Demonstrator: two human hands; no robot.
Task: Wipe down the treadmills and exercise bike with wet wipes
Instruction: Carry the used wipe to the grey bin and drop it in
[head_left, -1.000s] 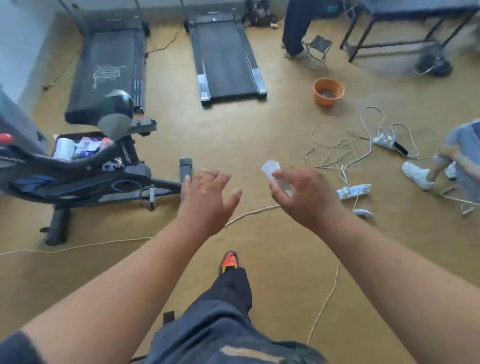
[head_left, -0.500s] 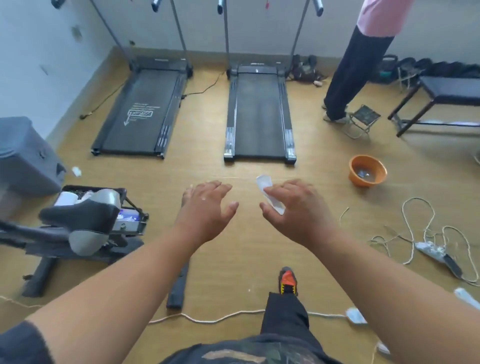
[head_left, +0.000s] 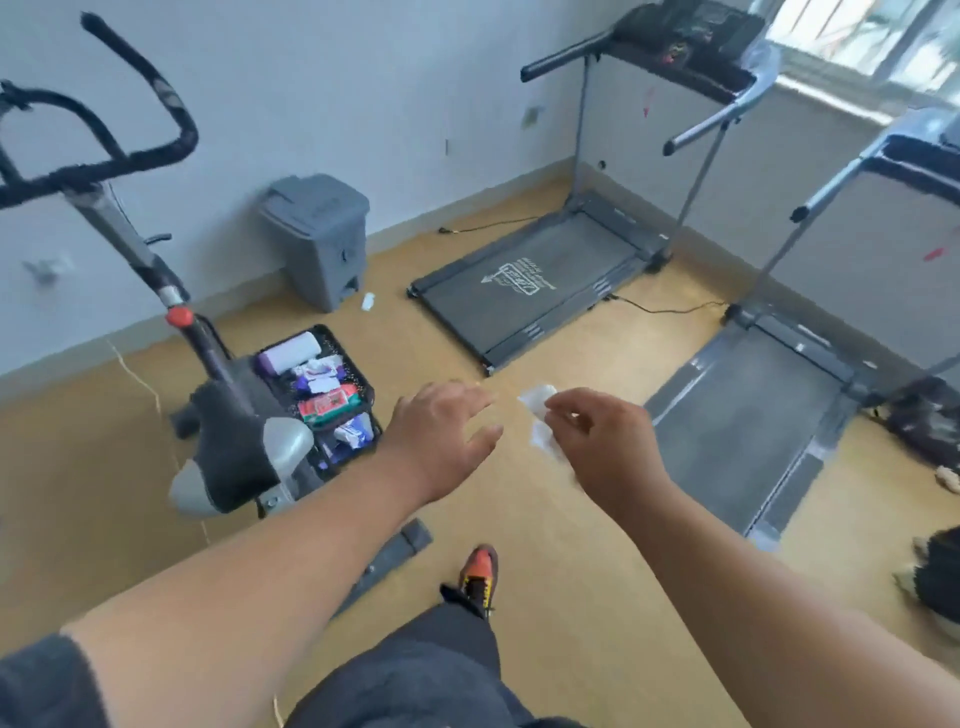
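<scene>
My right hand holds a small white wet wipe out in front of me, above the floor. Beside it my left hand is held out flat with its fingers apart and nothing in it. The black exercise bike stands at the left, its saddle just left of my left forearm and its handlebars at the upper left. One treadmill lies ahead by the wall. A second treadmill lies to the right, its belt just beyond my right hand.
A black basket of packets and wipes sits on the floor behind the bike's saddle. A grey bin stands against the wall. Power cords run between the treadmills. My orange shoe is on the tan floor below my hands.
My view has swung left and up: the treadmills now lie ahead and right, the bike's handlebars appear, and the orange bucket and standing person are gone. Both hands keep their pose.
</scene>
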